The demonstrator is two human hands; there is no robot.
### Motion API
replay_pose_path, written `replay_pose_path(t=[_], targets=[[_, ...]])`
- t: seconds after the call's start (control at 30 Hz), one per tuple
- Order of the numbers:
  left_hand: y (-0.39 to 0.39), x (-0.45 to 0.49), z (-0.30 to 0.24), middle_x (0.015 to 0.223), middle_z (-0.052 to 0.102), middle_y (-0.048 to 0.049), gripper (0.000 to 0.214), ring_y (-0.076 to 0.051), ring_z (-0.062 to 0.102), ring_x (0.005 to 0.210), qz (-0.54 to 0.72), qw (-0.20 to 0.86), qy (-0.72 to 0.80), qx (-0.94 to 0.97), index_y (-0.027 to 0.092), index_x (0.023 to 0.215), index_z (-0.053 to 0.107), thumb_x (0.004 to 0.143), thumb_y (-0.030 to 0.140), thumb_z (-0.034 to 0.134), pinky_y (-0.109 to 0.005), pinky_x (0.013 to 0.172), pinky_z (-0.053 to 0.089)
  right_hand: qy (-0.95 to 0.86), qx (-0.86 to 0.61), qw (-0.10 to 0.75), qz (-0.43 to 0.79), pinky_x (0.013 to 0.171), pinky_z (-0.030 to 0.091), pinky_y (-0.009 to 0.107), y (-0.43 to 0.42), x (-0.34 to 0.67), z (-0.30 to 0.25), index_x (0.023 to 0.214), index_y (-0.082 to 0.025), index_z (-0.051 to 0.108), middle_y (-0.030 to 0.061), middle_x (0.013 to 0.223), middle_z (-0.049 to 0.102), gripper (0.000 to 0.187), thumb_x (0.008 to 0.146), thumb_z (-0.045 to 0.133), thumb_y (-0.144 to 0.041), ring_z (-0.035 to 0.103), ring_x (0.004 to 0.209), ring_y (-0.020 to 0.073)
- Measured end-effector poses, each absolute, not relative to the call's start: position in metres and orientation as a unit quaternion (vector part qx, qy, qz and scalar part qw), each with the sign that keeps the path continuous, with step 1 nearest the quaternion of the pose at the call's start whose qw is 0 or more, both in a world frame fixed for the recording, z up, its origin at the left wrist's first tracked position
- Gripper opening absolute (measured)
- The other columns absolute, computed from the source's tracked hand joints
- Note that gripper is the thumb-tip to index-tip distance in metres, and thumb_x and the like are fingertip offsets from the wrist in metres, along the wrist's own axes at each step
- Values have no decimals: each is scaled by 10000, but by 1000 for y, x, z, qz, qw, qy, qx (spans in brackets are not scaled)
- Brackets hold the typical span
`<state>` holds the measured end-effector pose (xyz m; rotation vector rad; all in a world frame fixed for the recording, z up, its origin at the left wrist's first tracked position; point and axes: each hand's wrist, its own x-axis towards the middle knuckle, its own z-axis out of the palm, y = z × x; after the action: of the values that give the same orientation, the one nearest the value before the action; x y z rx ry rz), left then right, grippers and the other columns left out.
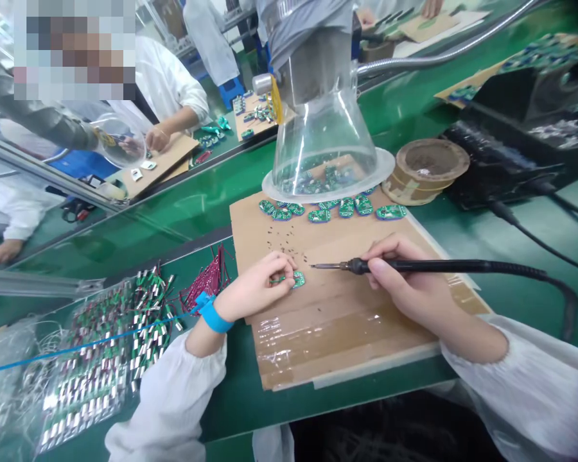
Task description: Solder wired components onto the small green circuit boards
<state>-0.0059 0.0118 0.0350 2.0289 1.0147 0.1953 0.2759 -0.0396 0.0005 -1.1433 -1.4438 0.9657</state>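
clear hood point(324, 131) near round brown container point(414, 185); ribbed hose point(424, 62).

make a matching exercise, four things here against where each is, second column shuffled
1. black pen-shaped soldering iron
2. bright blue wristband
3. thin dark-red wires
4. clear cone-shaped plastic hood

A. left of the brown cardboard sheet
B. over green circuit boards
C. in the right hand
D. around the wrist of the left hand

Pairs: 1-C, 2-D, 3-A, 4-B

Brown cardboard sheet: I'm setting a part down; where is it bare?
Bare: most of the glossy taped near strip; also between black soldering iron and green circuit boards. Crowded: the boards' end; dark specks beyond the blue-banded left hand.
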Motion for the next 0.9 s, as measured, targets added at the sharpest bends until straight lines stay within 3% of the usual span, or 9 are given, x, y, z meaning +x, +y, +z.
replay_pose_path(t=[0.1, 0.2, 0.4, 0.47, 0.53, 0.6, 0.67, 0.77, 0.9], targets=[[4, -12, 34, 1292, 560, -76, 42, -195, 576, 1127, 79, 428, 395, 809, 202, 976, 588, 1002, 212, 556, -367, 986, 469, -606, -474, 501, 397, 561, 487, 293, -42, 277, 1, 917, -249, 605, -2, 700, 625, 231, 996, 613, -466, 587, 571, 145], [-8, -16, 35, 1287, 533, -73, 197, -193, 586, 1071, 24, 442, 382, 811, 227, 1118, 594, 936, 236, 670, -341, 919, 497, -616, -474, 499, 384, 584, 510, 298, -43, 278, 0, 933, -251, 610, 5, 718, 643, 202, 996, 615, -442, 606, 591, 154], [-5, -43, 85, 1046, 617, -14, 258, -156, 611, 870, -141, 439, 339, 820, 223, 996, 630, 781, 114, 723, -280, 769, 506, -624, -474, 505, 361, 562, 511, 289, -43, 281, -3, 946, -254, 610, 6, 721, 659, 170, 991, 615, -418, 625, 591, 159], [13, -71, 118, 1067, 647, -24, 218, -166, 632, 883, -112, 377, 404, 826, 229, 1042, 628, 840, 169, 685, -284, 752, 531, -623, -475, 505, 362, 554, 505, 290, -43, 281, -5, 959, -252, 604, 8, 725, 659, 166, 996, 602, -414, 626, 591, 160], [36, -100, 147, 1089, 659, -32, 324, -170, 654, 802, -9, 228, 537, 812, 267, 1203, 588, 894, 280, 684, -313, 683, 558, -617, -484, 507, 358, 543, 492, 289, -41, 282, -6, 971, -250, 590, 10, 734, 656, 166, 1003, 589, -413, 626, 602, 163], [60, -119, 159, 1232, 615, -68, 483, -225, 681, 901, 125, 70, 609, 780, 299, 1322, 524, 877, 307, 711, -419, 785, 591, -609, -488, 518, 352, 533, 476, 287, -40, 281, -7, 992, -251, 578, 12, 749, 651, 167, 1007, 578, -417, 617, 604, 163], [83, -118, 149, 1283, 581, -85, 397, -263, 658, 1064, 194, -9, 599, 777, 288, 1306, 547, 923, 279, 651, -471, 956, 555, -602, -482, 536, 344, 538, 469, 291, -37, 280, -8, 1035, -254, 573, 8, 758, 640, 169, 1015, 564, -422, 596, 591, 158], [109, -81, 102, 1361, 543, -89, 334, -229, 616, 1178, 186, 25, 541, 820, 201, 1323, 547, 990, 217, 529, -429, 1050, 517, -596, -473, 548, 346, 548, 464, 298, -35, 278, -9, 1107, -265, 578, -10, 738, 603, 178, 1024, 555, -421, 565, 562, 151], [122, -29, 36, 1389, 573, -120, 273, -265, 527, 1333, 126, 101, 476, 864, 195, 1228, 609, 956, 207, 628, -451, 1170, 417, -600, -479, 520, 374, 544, 465, 302, -36, 278, -12, 1183, -278, 592, -31, 689, 557, 218, 1030, 550, -426, 563, 553, 158]])
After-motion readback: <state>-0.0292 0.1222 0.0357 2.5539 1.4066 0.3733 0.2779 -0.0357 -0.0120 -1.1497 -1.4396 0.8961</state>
